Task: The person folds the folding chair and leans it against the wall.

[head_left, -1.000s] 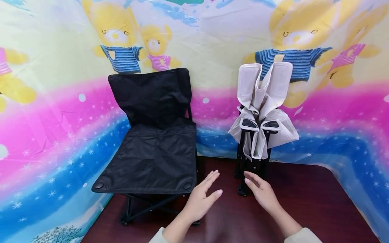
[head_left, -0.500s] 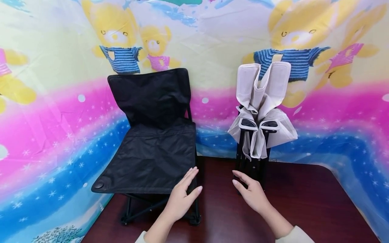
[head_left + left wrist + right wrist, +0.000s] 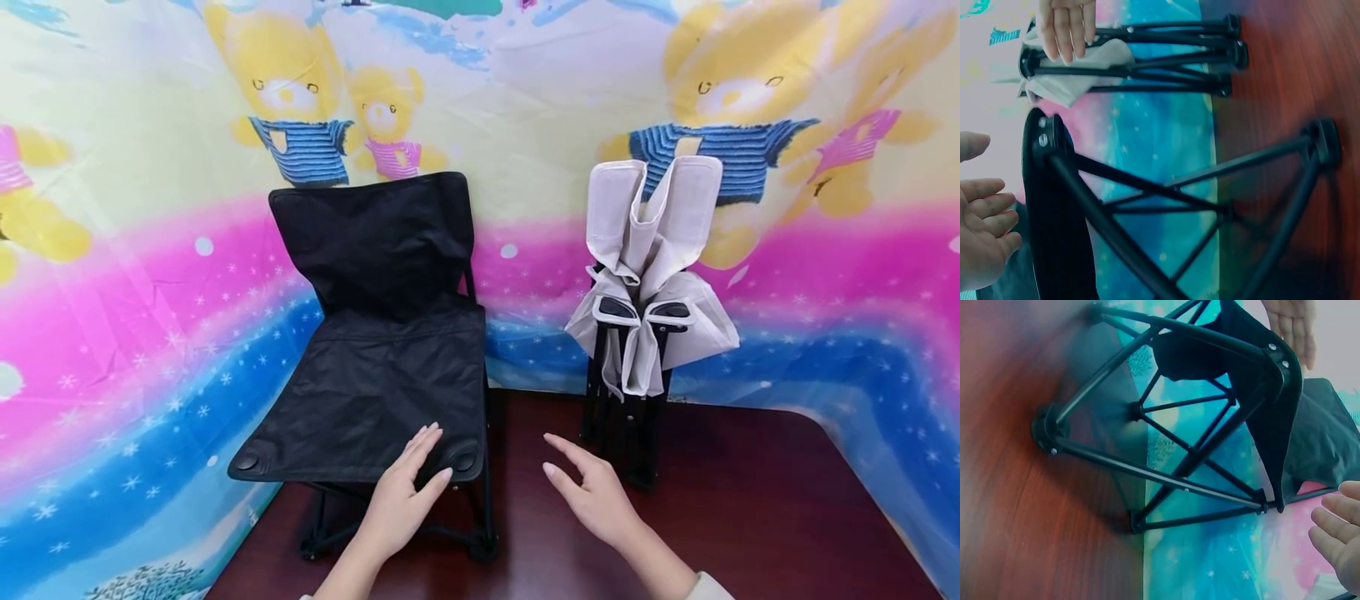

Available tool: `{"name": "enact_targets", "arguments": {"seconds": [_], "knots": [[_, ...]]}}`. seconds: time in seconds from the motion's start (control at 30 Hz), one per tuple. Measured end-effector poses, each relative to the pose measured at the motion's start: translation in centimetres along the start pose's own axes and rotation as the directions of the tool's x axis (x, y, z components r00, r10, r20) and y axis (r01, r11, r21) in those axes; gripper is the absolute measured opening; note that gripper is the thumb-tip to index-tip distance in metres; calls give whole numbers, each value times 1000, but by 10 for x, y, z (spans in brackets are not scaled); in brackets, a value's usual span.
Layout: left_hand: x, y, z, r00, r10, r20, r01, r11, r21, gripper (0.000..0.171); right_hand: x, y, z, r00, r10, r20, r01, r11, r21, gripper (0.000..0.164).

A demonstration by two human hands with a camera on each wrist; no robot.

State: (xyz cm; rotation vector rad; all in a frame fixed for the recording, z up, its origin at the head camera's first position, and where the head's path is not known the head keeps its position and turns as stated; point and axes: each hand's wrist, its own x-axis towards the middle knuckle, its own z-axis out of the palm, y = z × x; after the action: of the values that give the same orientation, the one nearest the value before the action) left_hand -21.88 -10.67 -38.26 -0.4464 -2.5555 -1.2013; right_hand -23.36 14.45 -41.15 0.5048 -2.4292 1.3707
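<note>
A black folding chair (image 3: 375,392) stands unfolded on the left in the head view, its fabric seat spread over crossed dark legs. My left hand (image 3: 397,504), fingers straight and thumb apart, overlaps the seat's front edge near its right corner and holds nothing. To the right of that chair is my right hand (image 3: 596,500), fingers extended and likewise holding nothing. Behind it stands a second chair (image 3: 690,208), folded upright, with bunched off-white fabric and black legs. The left wrist view shows the black chair's leg frame (image 3: 1197,169) beside the left palm (image 3: 985,231).
Both chairs stand on a dark reddish-brown wooden table (image 3: 750,533). A colourful cloth (image 3: 525,108) printed with yellow bears hangs behind and at the sides. The table's back right corner is rounded.
Both hands have moved left in the head view. The left one has gone from beside the black chair's front right corner to over its front edge. Both chairs stand where they were.
</note>
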Motion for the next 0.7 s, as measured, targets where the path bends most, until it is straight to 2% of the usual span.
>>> {"name": "enact_targets", "arguments": {"seconds": [0.13,0.3,0.47,0.7], "knots": [[-3,-10,-8,1000,-10,-20,11,998,61,50,-4,-2,6,999,-10,34,10,1000,1,39],[-6,-21,-18,999,-51,-10,52,992,117,55,-4,-11,10,996,-49,81,49,999,8,43],[-8,-32,-30,996,-89,-4,88,983,163,59,-1,-21,16,987,-135,86,134,991,13,44],[-11,-44,-49,989,-149,2,145,963,227,62,3,-28,27,965,-245,92,249,968,-32,43]]}}
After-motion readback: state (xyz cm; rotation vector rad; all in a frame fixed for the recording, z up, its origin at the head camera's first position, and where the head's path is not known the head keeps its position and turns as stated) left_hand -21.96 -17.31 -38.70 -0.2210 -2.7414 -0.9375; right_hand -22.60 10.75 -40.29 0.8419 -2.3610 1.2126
